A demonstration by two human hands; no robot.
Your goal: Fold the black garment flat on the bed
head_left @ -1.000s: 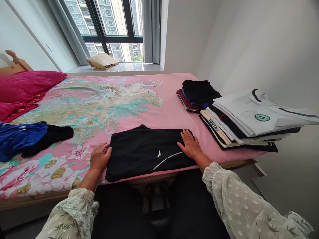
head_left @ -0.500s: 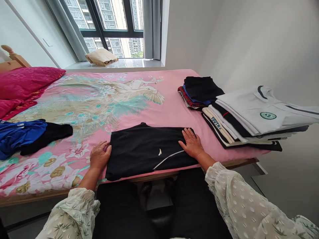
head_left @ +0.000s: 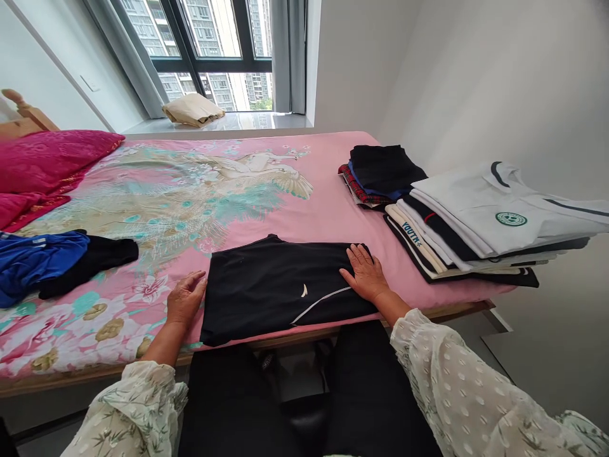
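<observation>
Folded black shorts or trousers (head_left: 266, 285) with a small pale logo and a thin light curved stripe lie flat at the bed's front edge. My right hand (head_left: 367, 274) rests open on their right end, palm down with fingers stretched out. Just off their left edge, my left hand (head_left: 186, 297) is on or just over the bedspread, fingers extended and holding nothing. Which kind of garment it is, the folds do not fully show.
A pink patterned bedspread (head_left: 328, 216) covers the bed. To the right stand a stack of folded shirts (head_left: 457, 222) and a smaller dark pile of clothes (head_left: 385, 171). Crumpled blue and black clothes (head_left: 57, 260) lie left, near magenta pillows (head_left: 52, 162). A beige bundle (head_left: 193, 109) sits on the windowsill.
My left hand has shifted slightly left, away from the black garment's edge. My right hand stays on its right end, and the garment lies as before.
</observation>
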